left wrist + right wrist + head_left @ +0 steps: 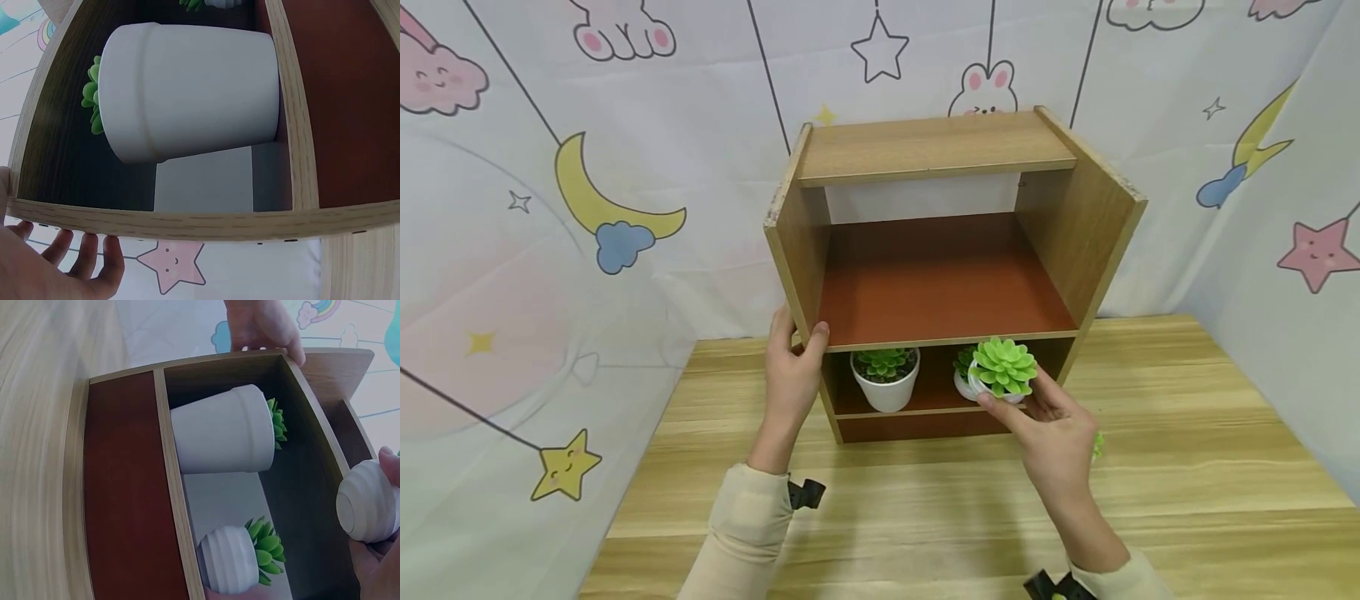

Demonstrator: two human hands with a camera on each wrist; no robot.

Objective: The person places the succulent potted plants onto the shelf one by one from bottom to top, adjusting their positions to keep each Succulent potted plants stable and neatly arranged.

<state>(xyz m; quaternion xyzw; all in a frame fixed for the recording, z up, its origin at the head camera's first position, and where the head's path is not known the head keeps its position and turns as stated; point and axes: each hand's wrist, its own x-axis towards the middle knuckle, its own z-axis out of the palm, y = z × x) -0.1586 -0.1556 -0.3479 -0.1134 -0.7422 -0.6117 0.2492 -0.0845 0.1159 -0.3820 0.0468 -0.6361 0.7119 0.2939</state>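
Observation:
A small wooden shelf unit (928, 338) stands on the table. My left hand (793, 371) grips its left side panel, thumb at the front edge and fingers round the outside. My right hand (1060, 437) holds a small potted succulent (1004, 367) with a ribbed white pot (367, 500), in front of the lower compartment. Inside that compartment a larger white pot (194, 94) with a green succulent (883, 362) stands at the left. Further right is another small ribbed pot (230, 559) with a succulent, partly hidden behind the held one in the head view.
Above lies the shelf's upper compartment (940, 275), with a red-brown board and a light wood top (932, 146). A bit of green plant (1098, 446) shows beside my right hand on the wooden table (910, 517). Printed cloth (722, 100) hangs behind and at the sides.

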